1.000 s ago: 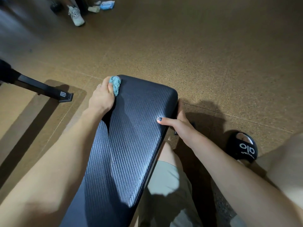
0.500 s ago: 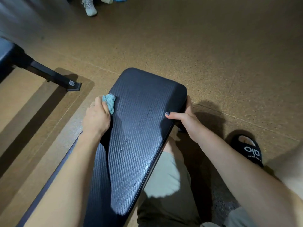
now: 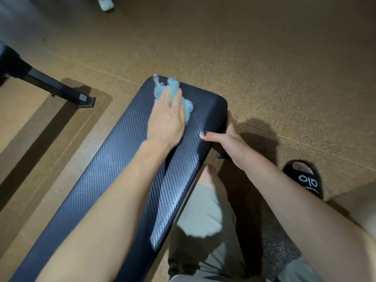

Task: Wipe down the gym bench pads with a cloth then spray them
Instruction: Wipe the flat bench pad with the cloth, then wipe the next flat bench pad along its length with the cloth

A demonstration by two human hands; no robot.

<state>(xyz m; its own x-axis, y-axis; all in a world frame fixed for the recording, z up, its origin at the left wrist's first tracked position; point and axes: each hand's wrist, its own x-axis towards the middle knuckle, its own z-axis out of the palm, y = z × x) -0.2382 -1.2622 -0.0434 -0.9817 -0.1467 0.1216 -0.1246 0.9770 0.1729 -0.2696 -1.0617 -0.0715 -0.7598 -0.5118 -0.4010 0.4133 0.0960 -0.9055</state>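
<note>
A long black bench pad [image 3: 126, 159] with a woven texture runs from the lower left up to the middle of the view. On its far end lies a light blue cloth [image 3: 188, 107]. My left hand [image 3: 166, 121] lies flat on the cloth with the fingers stretched out, pressing it onto the pad's top near the far edge. My right hand [image 3: 225, 139] grips the pad's right edge, with the thumb on top and the fingers curled under the side. No spray bottle is in view.
A black metal foot of another machine [image 3: 61, 88] reaches in from the left over the brown speckled floor. My knee in pale shorts [image 3: 205, 204] and my black sandal [image 3: 305, 180] are right of the bench. Another person's shoe [image 3: 105, 4] is at the top.
My left hand has moved with the cloth from the pad's left side up onto its far end, and the fingers now lie flat. My right hand keeps its grip on the right edge.
</note>
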